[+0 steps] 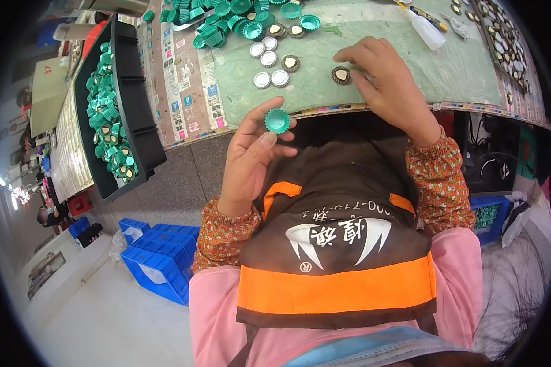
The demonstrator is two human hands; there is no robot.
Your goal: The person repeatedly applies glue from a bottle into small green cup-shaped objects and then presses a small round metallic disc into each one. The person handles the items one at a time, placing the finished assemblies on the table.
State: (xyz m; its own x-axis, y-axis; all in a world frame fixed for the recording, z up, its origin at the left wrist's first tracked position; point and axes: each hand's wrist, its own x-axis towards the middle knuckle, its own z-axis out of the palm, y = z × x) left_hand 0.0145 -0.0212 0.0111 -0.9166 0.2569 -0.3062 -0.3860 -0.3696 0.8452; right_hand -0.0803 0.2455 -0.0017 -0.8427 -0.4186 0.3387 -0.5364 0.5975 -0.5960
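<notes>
A dark cap [340,74] (upper frame, I notice) lies just left of the spread right hand [390,82]; the left hand [246,150] pinches a cup [278,121].

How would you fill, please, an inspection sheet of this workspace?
Surface: green mat on patterned table.
Work pieces: green fluted cup raised; dark round piece with pale centre on mat.
Clutter: heaped green cups, white bottle.
Hands: left hand pinches the fluted cup; right hand, fingers apart, at the dark piece.
Cables: apparent cables below the table, right; too dark to trace.
Surroundings: black bin holding green cups, left; blue crates on floor.
</notes>
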